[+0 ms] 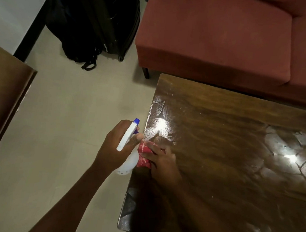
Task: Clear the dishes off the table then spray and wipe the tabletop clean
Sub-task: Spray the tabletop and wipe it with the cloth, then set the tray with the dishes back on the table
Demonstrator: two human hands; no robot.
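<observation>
While the cloth [144, 155] lies bunched at the table's left edge, about midway along it, it is pressed flat to the wood under the right hand [161, 161]; that grip is narrow, with fingers spread over the red-and-white fabric and its outer fold showing to the left of the knuckles. From this spot almost all of the tabletop [226, 156] lies to the right and away, toward the sofa, so the wiping stroke is judged to run rightward along the table's long axis, and the right hand is plainly the nearer one for it. Pale streaks and film are seen around the glare patches at the left edge and far right, and small white specks are scattered across the middle; no dishes are visible on the part of the table that shows, so the clearing step is judged done and the wiping well begun but not finished.

Just left of the cloth, off the table and over the floor, the spray bottle [127, 150] is held by the left hand [117, 146], the grip closed round its neck with a finger near the blue trigger. Its nozzle is pointed up and away along the table's edge rather than across the wood, so a turn to the right would be needed before any further spray could land on the unwiped area.

Beyond the table stands a red sofa [216, 39], and a dark suitcase [108, 19] with a backpack [76, 39] is set against the wall.
</observation>
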